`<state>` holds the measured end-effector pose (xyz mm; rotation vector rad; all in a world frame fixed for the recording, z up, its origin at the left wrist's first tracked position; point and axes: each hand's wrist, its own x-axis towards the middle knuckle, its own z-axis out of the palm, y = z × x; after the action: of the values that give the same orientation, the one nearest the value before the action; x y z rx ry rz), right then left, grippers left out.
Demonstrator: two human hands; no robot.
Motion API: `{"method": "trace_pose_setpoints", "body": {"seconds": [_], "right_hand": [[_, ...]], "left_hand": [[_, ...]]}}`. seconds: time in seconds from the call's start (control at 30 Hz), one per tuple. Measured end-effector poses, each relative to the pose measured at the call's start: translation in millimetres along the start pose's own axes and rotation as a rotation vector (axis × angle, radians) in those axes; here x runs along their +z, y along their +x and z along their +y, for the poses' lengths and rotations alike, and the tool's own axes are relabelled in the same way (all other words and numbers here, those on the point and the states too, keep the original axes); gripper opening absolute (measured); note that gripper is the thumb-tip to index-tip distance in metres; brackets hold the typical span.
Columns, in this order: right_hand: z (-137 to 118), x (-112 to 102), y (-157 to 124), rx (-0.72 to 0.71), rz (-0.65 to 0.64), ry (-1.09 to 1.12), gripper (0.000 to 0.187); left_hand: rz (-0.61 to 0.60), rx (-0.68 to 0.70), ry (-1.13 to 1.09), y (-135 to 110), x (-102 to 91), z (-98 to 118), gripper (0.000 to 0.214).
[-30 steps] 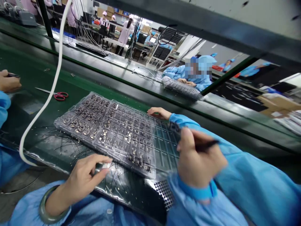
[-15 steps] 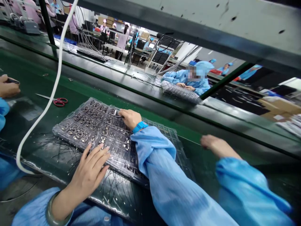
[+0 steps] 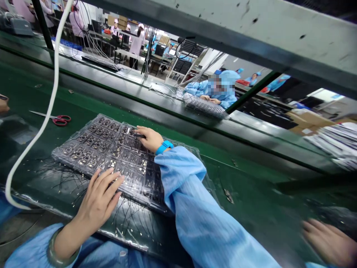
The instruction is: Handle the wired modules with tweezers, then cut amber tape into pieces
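Note:
A clear plastic tray [image 3: 83, 149] of small circuit boards lies on the green belt [image 3: 251, 178]. My left hand [image 3: 97, 201], with a green bangle at the wrist, rests on the tray's near edge, fingers stretched flat and holding nothing. My right hand [image 3: 150, 138], in a blue sleeve with a blue wristband, reaches across the tray's far side. Its fingers pinch a thin dark tool [image 3: 138, 136] whose tip touches a pocket in the tray.
Red-handled scissors [image 3: 60, 120] lie left of the tray, and a white cable [image 3: 50, 104] hangs in front. Thin black wires [image 3: 131, 216] litter the belt's near edge. A co-worker's blurred hand [image 3: 329, 242] is at bottom right. Another person's hand [image 3: 2, 105] shows at far left.
My right hand moved left across the tray with the tool and settled on its far side. My left hand flattened onto the tray edge. The co-worker's hand drew back right.

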<state>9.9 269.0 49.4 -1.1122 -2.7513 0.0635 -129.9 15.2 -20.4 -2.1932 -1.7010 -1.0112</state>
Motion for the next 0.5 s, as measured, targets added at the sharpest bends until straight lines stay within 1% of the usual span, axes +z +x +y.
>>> {"method": "trace_pose_setpoints", "body": {"seconds": [0.07, 0.1, 0.17, 0.27, 0.33, 0.4, 0.47, 0.5], "right_hand": [[2, -16, -14, 0.060, 0.002, -0.017, 0.038], [5, -27, -25, 0.101, 0.003, -0.029, 0.036], [13, -50, -58, 0.211, 0.010, -0.059, 0.034], [37, -82, -129, 0.455, 0.043, -0.108, 0.033], [59, -95, -184, 0.652, 0.055, -0.136, 0.031], [82, -96, -237, 0.848, 0.058, -0.160, 0.031], [103, -84, -282, 1.008, 0.048, -0.166, 0.027], [112, -75, -300, 1.057, 0.042, -0.156, 0.025]], "left_hand": [[0.007, 0.000, 0.041, -1, 1.6, -2, 0.042], [0.016, 0.002, 0.062, -2, 2.4, -3, 0.041], [0.049, 0.020, 0.093, -4, 3.8, -6, 0.041], [0.100, 0.048, 0.104, -7, 6.2, -13, 0.041], [0.130, 0.055, 0.099, -8, 9.3, -20, 0.040], [0.184, 0.048, 0.081, -9, 13.0, -26, 0.041], [0.235, 0.046, 0.035, -8, 14.5, -29, 0.044], [0.240, 0.035, 0.002, -8, 13.5, -27, 0.042]]}}
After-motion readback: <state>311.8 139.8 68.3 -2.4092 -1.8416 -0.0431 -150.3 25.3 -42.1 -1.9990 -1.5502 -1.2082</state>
